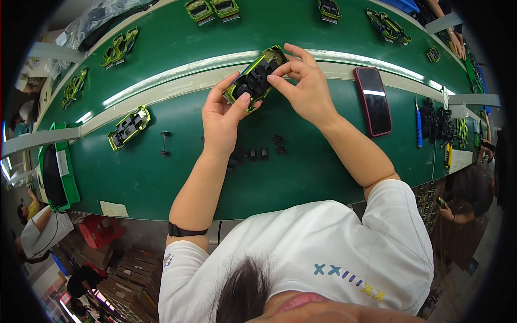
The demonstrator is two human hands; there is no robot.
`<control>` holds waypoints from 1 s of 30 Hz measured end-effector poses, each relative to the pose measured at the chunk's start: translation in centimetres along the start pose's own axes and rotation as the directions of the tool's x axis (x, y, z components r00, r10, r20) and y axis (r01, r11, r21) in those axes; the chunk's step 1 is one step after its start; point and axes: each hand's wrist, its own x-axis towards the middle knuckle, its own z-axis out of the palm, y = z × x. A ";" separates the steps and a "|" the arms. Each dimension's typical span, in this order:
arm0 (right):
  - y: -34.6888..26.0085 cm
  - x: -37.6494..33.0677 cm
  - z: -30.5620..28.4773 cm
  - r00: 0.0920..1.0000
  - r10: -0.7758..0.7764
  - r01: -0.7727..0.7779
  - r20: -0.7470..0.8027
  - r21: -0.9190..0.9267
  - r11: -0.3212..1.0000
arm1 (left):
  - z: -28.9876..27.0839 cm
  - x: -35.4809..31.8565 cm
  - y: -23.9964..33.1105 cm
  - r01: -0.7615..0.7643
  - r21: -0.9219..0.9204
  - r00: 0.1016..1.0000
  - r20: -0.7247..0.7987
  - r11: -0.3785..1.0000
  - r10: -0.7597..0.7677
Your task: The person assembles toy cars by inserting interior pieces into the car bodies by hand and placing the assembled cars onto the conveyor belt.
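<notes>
A toy car body [257,74] with a shiny yellow-green shell and a black interior is held tilted above the table's middle. My left hand [222,114] grips its near end, thumb laid over the black insert. On the other end, my right hand [311,91] has thumb and index finger pinched together at the black interior; whatever small piece sits between them is hidden. Below the hands lie several small black parts [264,153]. To their left rests a wheel axle [165,144] with two black wheels, beside another green car body [129,128] with a black interior.
A red-cased phone [372,101] lies right of my hands, then a blue cutter [418,124] and a heap of black parts [435,121]. More car bodies [119,47] stand on the far green surface. A green bin [65,172] sits at the left. Other people work on both sides.
</notes>
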 end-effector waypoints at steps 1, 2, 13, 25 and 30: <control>0.0 0.0 0.1 0.999 0.044 -0.044 -0.001 0.054 0.998 | 0.0 0.0 -0.2 0.000 0.001 1.000 0.001 1.000 0.000; 0.1 -0.1 0.2 0.999 0.044 -0.043 -0.002 0.054 0.998 | 0.0 0.0 -0.4 -0.021 0.013 1.000 -0.004 1.000 0.022; 0.2 -0.4 0.2 0.998 -0.055 0.052 -0.042 -0.065 0.997 | 0.7 -0.2 -0.6 -0.068 0.053 0.998 0.000 0.996 0.068; -0.1 -0.2 0.2 0.991 -0.111 0.109 -0.070 -0.029 0.994 | 0.5 -0.4 -0.3 -0.042 0.114 0.999 0.028 0.993 0.039; 0.0 0.4 -1.2 0.985 -0.138 0.132 -0.101 -0.066 0.989 | 0.5 -0.1 -0.4 0.035 -0.050 0.999 0.002 0.998 -0.035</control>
